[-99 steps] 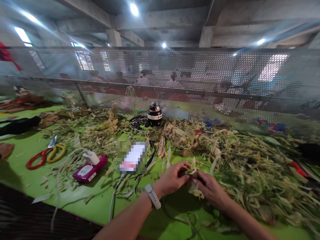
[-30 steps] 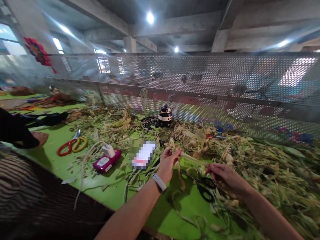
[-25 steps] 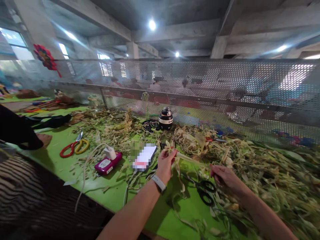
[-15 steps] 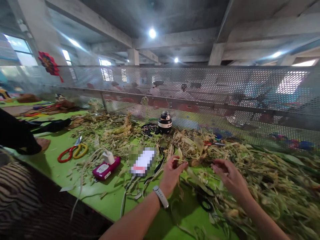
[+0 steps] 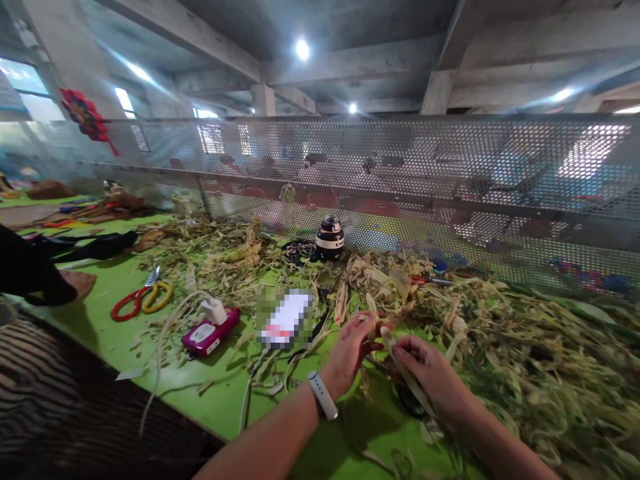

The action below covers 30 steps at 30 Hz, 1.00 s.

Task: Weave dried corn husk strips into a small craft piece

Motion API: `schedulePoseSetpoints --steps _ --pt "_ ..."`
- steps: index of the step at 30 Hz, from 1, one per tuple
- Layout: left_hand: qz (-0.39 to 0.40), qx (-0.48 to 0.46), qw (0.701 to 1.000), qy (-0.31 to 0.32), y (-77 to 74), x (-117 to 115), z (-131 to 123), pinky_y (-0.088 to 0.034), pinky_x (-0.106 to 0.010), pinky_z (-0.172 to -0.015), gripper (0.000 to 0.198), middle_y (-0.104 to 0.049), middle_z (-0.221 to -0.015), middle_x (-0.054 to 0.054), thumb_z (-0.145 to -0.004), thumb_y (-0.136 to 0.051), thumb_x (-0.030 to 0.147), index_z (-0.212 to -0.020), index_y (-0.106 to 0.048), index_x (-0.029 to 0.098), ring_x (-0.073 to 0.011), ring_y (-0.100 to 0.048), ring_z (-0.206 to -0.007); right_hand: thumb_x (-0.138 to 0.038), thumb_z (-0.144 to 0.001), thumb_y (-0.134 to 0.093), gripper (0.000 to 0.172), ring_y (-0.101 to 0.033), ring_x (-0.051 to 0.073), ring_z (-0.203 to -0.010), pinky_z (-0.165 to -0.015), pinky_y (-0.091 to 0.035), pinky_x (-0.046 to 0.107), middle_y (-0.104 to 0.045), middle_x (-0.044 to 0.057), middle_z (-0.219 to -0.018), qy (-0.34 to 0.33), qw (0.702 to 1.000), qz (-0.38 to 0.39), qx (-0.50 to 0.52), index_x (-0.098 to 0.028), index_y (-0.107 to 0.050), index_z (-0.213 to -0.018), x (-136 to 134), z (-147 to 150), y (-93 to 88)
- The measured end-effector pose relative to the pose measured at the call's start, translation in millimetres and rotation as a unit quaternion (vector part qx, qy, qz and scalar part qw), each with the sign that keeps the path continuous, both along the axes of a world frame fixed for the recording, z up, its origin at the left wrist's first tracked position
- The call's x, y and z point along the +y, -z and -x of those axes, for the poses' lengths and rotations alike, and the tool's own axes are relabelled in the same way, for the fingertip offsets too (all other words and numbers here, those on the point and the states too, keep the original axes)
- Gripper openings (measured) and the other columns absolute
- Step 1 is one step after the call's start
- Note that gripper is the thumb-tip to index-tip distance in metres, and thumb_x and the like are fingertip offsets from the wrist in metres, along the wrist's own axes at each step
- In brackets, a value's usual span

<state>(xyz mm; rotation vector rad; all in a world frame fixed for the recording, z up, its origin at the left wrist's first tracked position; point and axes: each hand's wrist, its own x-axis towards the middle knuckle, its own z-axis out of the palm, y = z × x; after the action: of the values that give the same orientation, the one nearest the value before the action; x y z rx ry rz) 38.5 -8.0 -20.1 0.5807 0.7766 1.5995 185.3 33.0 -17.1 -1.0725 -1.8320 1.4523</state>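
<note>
In front of me my left hand point(image 5: 350, 350), with a pale band on its wrist, is closed around a small piece of corn husk point(image 5: 372, 308). Beside it my right hand point(image 5: 430, 370) pinches a long pale corn husk strip point(image 5: 413, 383), whose lower end hangs over the green table point(image 5: 360, 433). The two hands almost meet, and their fingertips partly hide the pieces. Below the right hand a dark ring-shaped handle point(image 5: 411, 399) lies partly covered by the strip. A large heap of shredded husk point(image 5: 540, 373) spreads to the right.
Left of my hands lie a blurred-out phone point(image 5: 289, 319), a magenta power box with a white plug point(image 5: 210, 332), cables, and red-and-yellow scissors point(image 5: 143, 299). A black jar point(image 5: 330, 239) stands before the perforated metal screen point(image 5: 400, 160). Another person's hand point(image 5: 79, 283) rests far left.
My right hand has moved left toward my left hand and now holds a long husk strip; before, its fingers were apart from the left. The view has shifted slightly.
</note>
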Motion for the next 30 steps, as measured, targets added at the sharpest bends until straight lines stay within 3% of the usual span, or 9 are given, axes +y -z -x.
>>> schedulePoseSetpoints --steps 4,9,14,18,20,22,24,30 --pt "0.024 -0.027 0.999 0.014 -0.7 1 5 -0.048 -0.026 -0.065 0.029 -0.069 -0.086 -0.008 -0.075 -0.060 0.041 -0.090 -0.059 0.016 -0.0181 -0.064 -0.080 -0.060 -0.064 -0.063 0.045 -0.054 0.012 -0.048 -0.050 -0.044 0.025 -0.057 -0.002 -0.059 0.011 0.999 0.046 0.020 -0.018 -0.054 -0.077 3 -5 -8.5" --pt "0.042 0.020 0.999 0.001 2.3 2 6 -0.045 -0.023 -0.062 0.031 -0.068 -0.076 -0.004 -0.067 -0.069 0.038 -0.087 -0.058 0.017 -0.0150 -0.064 -0.070 -0.057 -0.062 -0.067 0.042 -0.052 0.011 -0.047 -0.051 -0.045 0.025 -0.055 -0.003 -0.055 0.053 0.998 -0.017 0.034 -0.017 -0.055 -0.071 19 -16 -13.4" --pt "0.026 0.052 0.998 -0.036 4.5 5 9 -0.044 -0.022 -0.061 0.029 -0.063 -0.066 -0.001 -0.064 -0.072 0.038 -0.077 -0.057 0.017 -0.0109 -0.057 -0.061 -0.058 -0.061 -0.066 0.044 -0.041 0.008 -0.039 -0.040 -0.035 0.022 -0.048 -0.006 -0.048 0.113 0.992 -0.045 0.039 -0.017 -0.056 -0.073 35 -29 -15.4" --pt "-0.003 0.069 0.993 -0.096 2.2 8 15 -0.040 -0.019 -0.056 0.029 -0.054 -0.058 0.004 -0.063 -0.072 0.039 -0.073 -0.056 0.017 -0.0074 -0.049 -0.054 -0.059 -0.066 -0.059 0.042 -0.049 0.013 -0.045 -0.045 -0.040 0.026 -0.053 -0.002 -0.052 0.142 0.982 -0.119 -0.024 -0.017 -0.057 -0.076 49 -41 -12.7" --pt "-0.008 0.081 0.993 -0.082 0.7 7 13 -0.039 -0.019 -0.053 0.028 -0.053 -0.057 0.004 -0.065 -0.071 0.039 -0.072 -0.056 0.016 -0.0074 -0.048 -0.052 -0.053 -0.071 -0.053 0.036 -0.058 0.019 -0.059 -0.057 -0.046 0.031 -0.061 0.005 -0.066 0.185 0.947 -0.237 -0.115 -0.018 -0.058 -0.078 53 -47 -10.5" --pt "-0.012 0.097 0.994 -0.045 -0.2 3 9 -0.039 -0.021 -0.051 0.028 -0.054 -0.054 0.002 -0.065 -0.071 0.039 -0.070 -0.056 0.016 -0.0089 -0.048 -0.050 -0.046 -0.075 -0.049 0.032 -0.060 0.026 -0.081 -0.072 -0.047 0.039 -0.065 0.010 -0.086 0.220 0.882 -0.364 -0.203 -0.019 -0.060 -0.088 54 -51 -8.9" --pt "-0.024 0.098 0.994 0.034 0.0 -1 3 -0.042 -0.024 -0.056 0.030 -0.057 -0.057 0.002 -0.068 -0.067 0.044 -0.076 -0.055 0.017 -0.0105 -0.052 -0.052 -0.041 -0.078 -0.046 0.030 -0.058 0.028 -0.094 -0.082 -0.045 0.042 -0.064 0.012 -0.097 0.197 0.850 -0.425 -0.241 -0.019 -0.059 -0.095 49 -49 -7.8" --pt "-0.076 0.141 0.976 0.148 2.2 -10 -6 -0.044 -0.025 -0.057 0.032 -0.060 -0.054 0.000 -0.071 -0.065 0.044 -0.080 -0.056 0.015 -0.0114 -0.055 -0.050 -0.027 -0.080 -0.048 0.015 -0.059 0.021 -0.084 -0.076 -0.046 0.033 -0.064 0.007 -0.086 -0.043 0.903 -0.377 -0.203 -0.019 -0.060 -0.084 17 -25 -1.5"
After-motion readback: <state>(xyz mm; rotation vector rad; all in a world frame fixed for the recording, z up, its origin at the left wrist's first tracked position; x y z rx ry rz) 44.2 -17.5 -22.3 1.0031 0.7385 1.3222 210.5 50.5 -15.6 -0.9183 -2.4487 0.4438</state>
